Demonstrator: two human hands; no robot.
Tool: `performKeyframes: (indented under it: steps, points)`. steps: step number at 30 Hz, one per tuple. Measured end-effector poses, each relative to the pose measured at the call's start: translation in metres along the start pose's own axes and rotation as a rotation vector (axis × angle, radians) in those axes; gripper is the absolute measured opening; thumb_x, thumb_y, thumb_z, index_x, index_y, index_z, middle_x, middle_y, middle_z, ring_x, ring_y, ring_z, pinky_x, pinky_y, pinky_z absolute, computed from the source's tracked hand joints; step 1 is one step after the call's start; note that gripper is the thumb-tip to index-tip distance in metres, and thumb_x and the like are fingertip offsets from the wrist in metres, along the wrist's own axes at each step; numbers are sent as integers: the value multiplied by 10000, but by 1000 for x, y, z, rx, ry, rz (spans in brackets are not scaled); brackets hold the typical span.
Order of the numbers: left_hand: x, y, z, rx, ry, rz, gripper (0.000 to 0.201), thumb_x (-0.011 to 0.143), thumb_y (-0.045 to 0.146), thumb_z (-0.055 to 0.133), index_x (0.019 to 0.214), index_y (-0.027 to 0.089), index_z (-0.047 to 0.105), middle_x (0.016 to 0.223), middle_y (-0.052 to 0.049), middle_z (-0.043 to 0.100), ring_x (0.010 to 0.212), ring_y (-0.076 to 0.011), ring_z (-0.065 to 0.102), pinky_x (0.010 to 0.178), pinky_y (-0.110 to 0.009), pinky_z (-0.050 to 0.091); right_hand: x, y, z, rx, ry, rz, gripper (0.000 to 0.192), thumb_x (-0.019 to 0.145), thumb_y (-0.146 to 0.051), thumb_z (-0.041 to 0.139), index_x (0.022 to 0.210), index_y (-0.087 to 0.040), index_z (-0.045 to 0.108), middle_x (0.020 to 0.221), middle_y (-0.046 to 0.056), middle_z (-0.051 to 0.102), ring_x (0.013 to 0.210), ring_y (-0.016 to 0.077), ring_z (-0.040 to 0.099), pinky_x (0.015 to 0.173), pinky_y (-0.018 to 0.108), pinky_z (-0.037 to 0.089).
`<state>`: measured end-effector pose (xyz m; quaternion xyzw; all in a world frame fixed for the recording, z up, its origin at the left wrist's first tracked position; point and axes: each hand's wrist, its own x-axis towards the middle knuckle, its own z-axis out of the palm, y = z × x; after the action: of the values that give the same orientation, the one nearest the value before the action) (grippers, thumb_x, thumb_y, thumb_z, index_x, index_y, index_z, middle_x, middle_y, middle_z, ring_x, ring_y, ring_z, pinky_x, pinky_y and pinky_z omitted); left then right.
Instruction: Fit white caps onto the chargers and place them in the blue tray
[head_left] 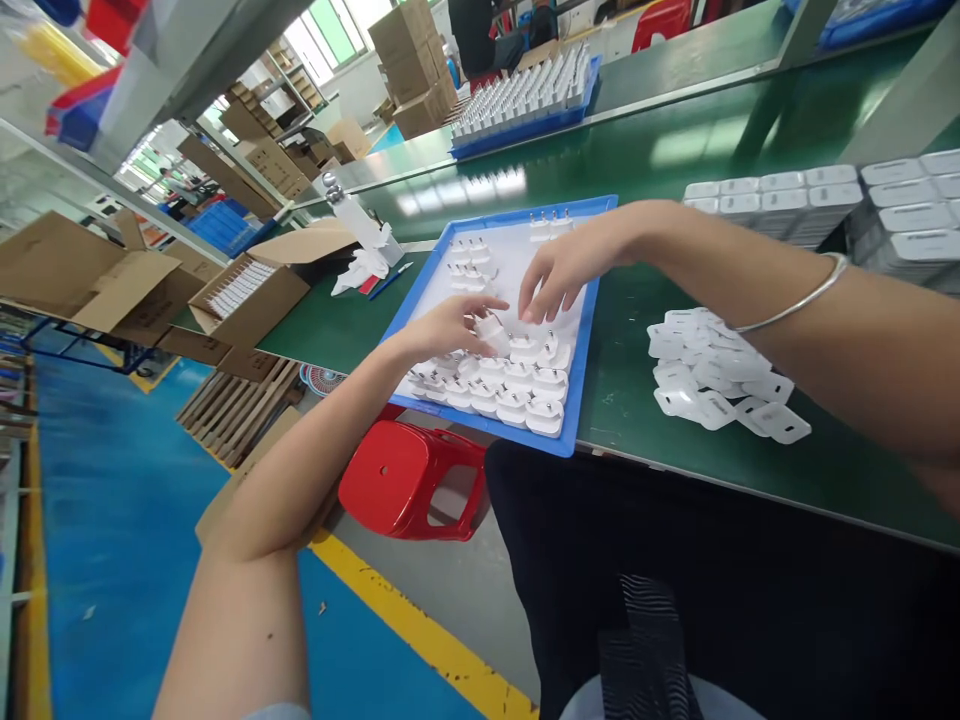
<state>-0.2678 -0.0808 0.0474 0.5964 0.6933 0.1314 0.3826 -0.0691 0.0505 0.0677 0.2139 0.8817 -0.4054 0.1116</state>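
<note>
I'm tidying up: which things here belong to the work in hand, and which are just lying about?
Likely in use:
white plugs
blue tray
perhaps the loose white pieces

Likely just lying about:
blue pen
red stool
wooden pallet

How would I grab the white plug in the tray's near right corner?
I'd pinch the white body of the corner plug, below its pins, coming from above at its near right side. The pins point up, and other plugs crowd its left and far sides. Only the rim of the blue tray borders the other sides, so fingers probably fit best there.
</note>
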Motion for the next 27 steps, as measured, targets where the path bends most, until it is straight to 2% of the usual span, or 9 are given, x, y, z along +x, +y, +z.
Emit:
performKeyframes:
  steps: [5, 8, 10, 12, 14, 16, 21, 25, 27]
  points:
    - [0, 9, -8, -114, -306, -20, 993, 700, 319, 840, 1580, 265, 382, 1514, -137, 560, 1251, -297, 624, 962, -366, 527, 25, 10, -19, 106, 256, 36, 133, 891, -300, 736, 942, -193, 796, 1046, 91, 794, 1001, 264, 757, 843, 367, 632]
    - [-2, 15, -26, -107, -335, 6, 827, 761, 382, 805, 1517, 282, 487, 1521, -104, 565, 1317, -283, 601, 993, -336, 530, 44, 2, -13, 50, 360, 50, 200, 851, -246, 763, 1038, -179, 779, 1134, 108, 770, 1026, 266, 741, 812, 351, 635]
    - [-2, 16, -41, -110, -205, 49, 648, 803, 408, 772, 1409, 247, 610, 1456, -97, 621, 1310, -277, 610, 1021, -345, 530, 55, -7, -8, 9, 353, 64, 301, 822, -224, 784, 1119, -180, 762, 1202, 109, 748, 1026, 265, 736, 806, 346, 630]
    - [5, 10, -55, -143, 95, 77, 485, 842, 402, 723, 1273, 182, 696, 1347, -113, 680, 1229, -273, 652, 1017, -367, 541, 63, -14, -4, 3, 333, 77, 398, 801, -225, 801, 1191, -178, 738, 1247, 113, 729, 1016, 268, 735, 800, 347, 621]
    - [18, -1, -64, -151, 399, 48, 403, 861, 367, 675, 1198, 148, 705, 1288, -128, 690, 1199, -276, 648, 1020, -385, 539, 69, -19, 1, 5, 321, 72, 489, 792, -243, 813, 1264, -171, 706, 1278, 126, 713, 1045, 279, 725, 783, 339, 613]
    - [34, -17, -66, -135, 501, -21, 400, 849, 348, 674, 1202, 160, 681, 1299, -131, 671, 1228, -290, 614, 1029, -397, 532, 75, -21, 7, -10, 334, 40, 571, 793, -283, 820, 1331, -166, 669, 1322, 144, 690, 1096, 295, 706, 752, 325, 604]
    - [58, -46, -55, -195, 293, -83, 444, 855, 505, 660, 1152, 179, 702, 1158, -140, 707, 1035, -243, 702, 946, -378, 586, 93, -16, 24, -56, 401, -35, 696, 752, -288, 851, 1409, -226, 627, 1351, 97, 689, 1086, 287, 712, 776, 298, 580]
    - [54, -51, -54, -220, 207, -65, 441, 869, 550, 644, 1086, 176, 727, 1103, -125, 731, 994, -215, 719, 1003, -366, 562, 102, -18, 31, -71, 454, -44, 653, 717, -202, 855, 1345, -191, 674, 1325, 91, 708, 1181, 307, 674, 904, 299, 549]
    - [45, -51, -55, -209, 174, -84, 422, 867, 551, 653, 1044, 178, 743, 1054, -108, 743, 966, -215, 730, 1008, -372, 555, 98, -23, 34, -60, 432, -40, 674, 710, -180, 856, 1355, -154, 663, 1335, 116, 697, 1152, 304, 688, 885, 300, 560]
